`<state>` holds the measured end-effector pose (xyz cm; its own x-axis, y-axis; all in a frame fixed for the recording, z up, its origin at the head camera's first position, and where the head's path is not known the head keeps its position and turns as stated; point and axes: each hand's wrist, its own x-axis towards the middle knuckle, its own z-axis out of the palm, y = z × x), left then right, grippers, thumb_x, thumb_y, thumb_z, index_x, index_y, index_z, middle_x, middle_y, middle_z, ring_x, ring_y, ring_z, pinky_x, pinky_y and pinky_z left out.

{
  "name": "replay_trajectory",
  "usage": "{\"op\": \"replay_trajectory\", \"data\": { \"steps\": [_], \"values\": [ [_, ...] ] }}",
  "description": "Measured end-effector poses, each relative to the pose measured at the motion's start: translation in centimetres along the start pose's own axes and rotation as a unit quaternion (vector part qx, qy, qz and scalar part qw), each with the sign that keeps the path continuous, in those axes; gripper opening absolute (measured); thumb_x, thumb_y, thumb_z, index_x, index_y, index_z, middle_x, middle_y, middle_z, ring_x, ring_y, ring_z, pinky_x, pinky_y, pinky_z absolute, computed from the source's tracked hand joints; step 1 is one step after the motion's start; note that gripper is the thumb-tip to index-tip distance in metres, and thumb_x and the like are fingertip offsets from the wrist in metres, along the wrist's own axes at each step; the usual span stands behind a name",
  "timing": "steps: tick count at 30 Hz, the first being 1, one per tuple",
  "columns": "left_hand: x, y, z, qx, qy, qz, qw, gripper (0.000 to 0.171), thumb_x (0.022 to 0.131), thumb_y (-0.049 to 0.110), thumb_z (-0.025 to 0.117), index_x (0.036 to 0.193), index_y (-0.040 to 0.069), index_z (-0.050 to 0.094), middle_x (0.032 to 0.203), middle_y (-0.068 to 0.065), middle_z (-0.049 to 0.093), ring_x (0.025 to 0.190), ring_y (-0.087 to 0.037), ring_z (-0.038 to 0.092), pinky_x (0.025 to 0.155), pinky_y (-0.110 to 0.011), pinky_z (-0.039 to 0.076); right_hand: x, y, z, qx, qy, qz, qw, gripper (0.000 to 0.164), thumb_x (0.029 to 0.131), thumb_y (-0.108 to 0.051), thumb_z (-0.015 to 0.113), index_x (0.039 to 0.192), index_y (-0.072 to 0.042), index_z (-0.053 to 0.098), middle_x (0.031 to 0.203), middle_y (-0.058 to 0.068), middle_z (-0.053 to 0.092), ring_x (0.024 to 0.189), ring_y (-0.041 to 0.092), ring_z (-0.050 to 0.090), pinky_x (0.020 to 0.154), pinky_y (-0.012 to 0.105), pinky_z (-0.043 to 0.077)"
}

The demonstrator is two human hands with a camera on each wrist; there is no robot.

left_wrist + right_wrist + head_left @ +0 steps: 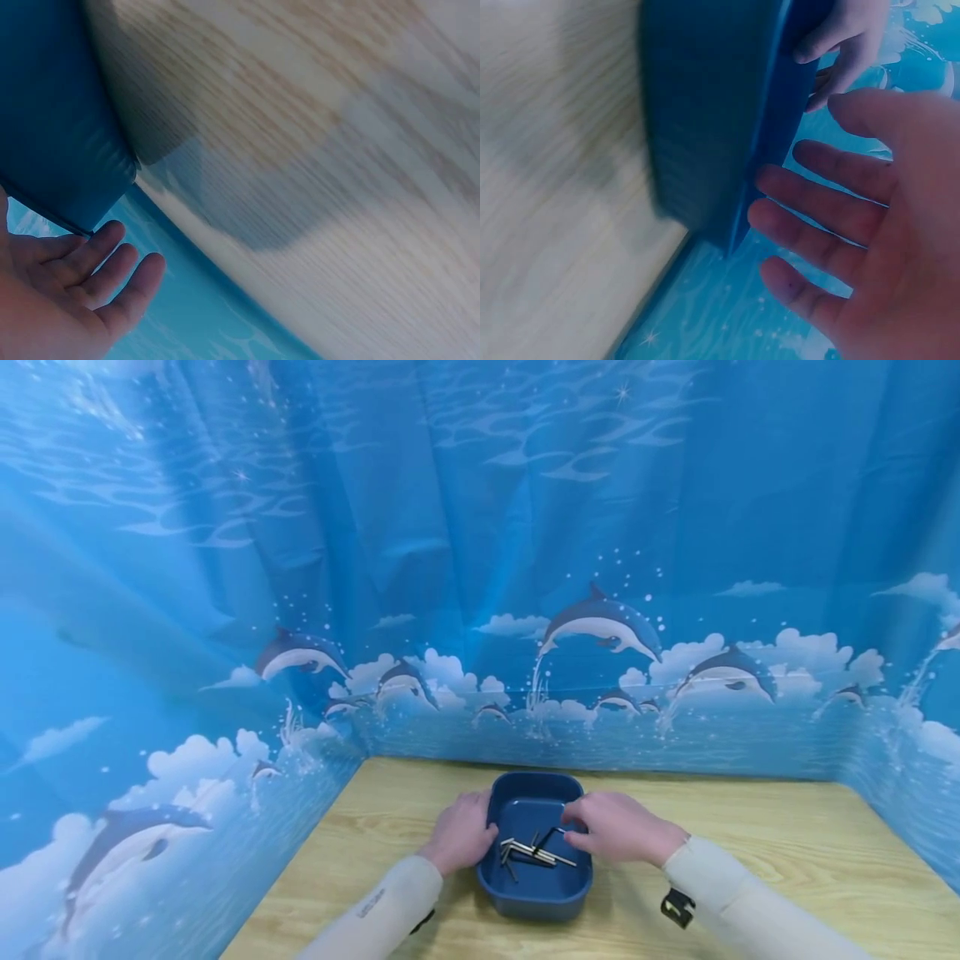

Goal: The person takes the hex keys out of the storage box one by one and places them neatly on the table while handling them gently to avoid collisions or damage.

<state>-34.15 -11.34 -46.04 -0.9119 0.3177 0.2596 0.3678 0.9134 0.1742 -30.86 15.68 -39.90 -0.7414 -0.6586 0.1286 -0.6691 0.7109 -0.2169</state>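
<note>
in the head view a deep blue bin (534, 906) stands on the wood-grained table (727, 818) between the two hands, with slim metal rods (562, 860) and a black bent piece (546, 837) lying crossed inside, about its middle and near part. the bin looks like stiff moulded plastic, probably light, smooth and hard to break; its rim at the two sides seems the best hold. the pieces look rigid, thin and rather slippery, each light, so a fingertip pinch near a free end should suit them. the left hand (461, 835) lies at the left rim, thumb side toward the inside, forearm slanting in from the near left. the right hand (618, 827) reaches over the right rim, back of the hand up, thumb and forefinger apart just beside the bent piece; whether they touch it i cannot tell. the left wrist view shows the left fingers loosely stretched and slightly parted by the bin's rim, not wrapped round its outer wall; the thumb is hidden. the right wrist view shows the right fingers spread, thumb apart from them, palm side in sight and no piece visible between; contact with the rim is unclear.
</note>
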Motion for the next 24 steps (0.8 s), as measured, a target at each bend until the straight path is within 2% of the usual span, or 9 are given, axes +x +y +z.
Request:
{"op": "replay_trajectory", "data": {
  "steps": [2, 4, 8, 12, 14, 17, 21, 24],
  "values": [
    [0.0, 0.1, 0.0, 0.0, -0.003, -0.002, 1.0, 0.054, 0.094, 0.026, 0.065, 0.142, 0.004, 0.054, 0.131, -0.015, 0.064, 0.122, -0.03, 0.06, 0.096, -0.048, 0.053, 0.8, -0.2, -0.1, 0.013, -0.015, 0.007, 1.0, 0.02, 0.097, -0.03, 0.066, 0.107, -0.015, 0.075, 0.064, -0.012, 0.059, 0.051, 0.002, 0.046, 0.052, 0.024, 0.039],
    [0.0, 0.2, 0.0, 0.001, -0.008, -0.005, 1.0, 0.054, 0.095, 0.027, 0.064, 0.144, 0.005, 0.053, 0.133, -0.014, 0.063, 0.123, -0.03, 0.059, 0.097, -0.048, 0.053, 1.6, -0.4, -0.1, 0.027, -0.028, 0.014, 0.999, 0.02, 0.097, -0.028, 0.066, 0.108, -0.014, 0.075, 0.059, -0.011, 0.055, 0.047, 0.003, 0.043, 0.05, 0.024, 0.038],
    [0.0, 0.3, 0.1, 0.001, -0.01, -0.011, 0.9999, 0.055, 0.094, 0.027, 0.065, 0.143, 0.005, 0.053, 0.134, -0.014, 0.063, 0.124, -0.03, 0.059, 0.098, -0.049, 0.052, 3.3, -0.6, -0.1, 0.045, -0.052, 0.031, 0.997, 0.019, 0.096, -0.026, 0.067, 0.107, -0.013, 0.076, 0.068, -0.009, 0.064, 0.054, 0.003, 0.053, 0.057, 0.026, 0.048],
    [0.3, 0.3, 0.3, 0.0, -0.01, -0.01, 0.9999, 0.055, 0.094, 0.028, 0.064, 0.143, 0.005, 0.053, 0.133, -0.014, 0.064, 0.123, -0.029, 0.059, 0.097, -0.049, 0.053, 4.9, -0.7, -0.2, 0.058, -0.084, 0.074, 0.992, 0.019, 0.096, -0.026, 0.069, 0.106, -0.012, 0.076, 0.085, -0.005, 0.071, 0.065, 0.005, 0.06, 0.065, 0.03, 0.053],
    [0.4, 0.2, 0.4, 0.002, -0.009, -0.008, 0.9999, 0.055, 0.095, 0.029, 0.064, 0.143, 0.005, 0.053, 0.132, -0.014, 0.064, 0.122, -0.029, 0.059, 0.096, -0.049, 0.053, 5.5, -0.8, -0.3, 0.066, -0.099, 0.095, 0.988, 0.018, 0.095, -0.026, 0.069, 0.105, -0.012, 0.076, 0.087, -0.004, 0.071, 0.067, 0.007, 0.061, 0.067, 0.032, 0.054],
    [0.4, 0.2, 0.4, 0.005, -0.01, -0.012, 0.9999, 0.055, 0.095, 0.029, 0.064, 0.143, 0.006, 0.053, 0.131, -0.014, 0.064, 0.122, -0.029, 0.059, 0.095, -0.048, 0.053, 6.5, -0.9, -0.2, 0.086, -0.121, 0.117, 0.982, 0.016, 0.095, -0.024, 0.069, 0.104, -0.012, 0.076, 0.08, 0.004, 0.072, 0.062, 0.011, 0.062, 0.065, 0.033, 0.054],
    [0.3, 0.2, 0.2, 0.002, -0.015, -0.022, 0.9997, 0.056, 0.094, 0.029, 0.066, 0.143, 0.006, 0.053, 0.132, -0.014, 0.064, 0.122, -0.029, 0.059, 0.095, -0.049, 0.053, 7.7, -1.1, 0.0, 0.087, -0.141, 0.133, 0.977, 0.011, 0.096, -0.02, 0.068, 0.094, -0.012, 0.075, 0.068, 0.008, 0.069, 0.054, 0.014, 0.059, 0.058, 0.03, 0.05],
    [0.3, 0.3, 0.1, 0.001, -0.022, -0.027, 0.9994, 0.056, 0.094, 0.029, 0.065, 0.144, 0.006, 0.052, 0.133, -0.014, 0.063, 0.123, -0.029, 0.058, 0.094, -0.049, 0.054, 8.4, -1.2, 0.5, 0.052, -0.144, 0.146, 0.977, 0.023, 0.096, -0.017, 0.067, 0.073, -0.013, 0.067, 0.055, 0.0, 0.056, 0.048, 0.012, 0.051, 0.051, 0.028, 0.042]
  ]
}}
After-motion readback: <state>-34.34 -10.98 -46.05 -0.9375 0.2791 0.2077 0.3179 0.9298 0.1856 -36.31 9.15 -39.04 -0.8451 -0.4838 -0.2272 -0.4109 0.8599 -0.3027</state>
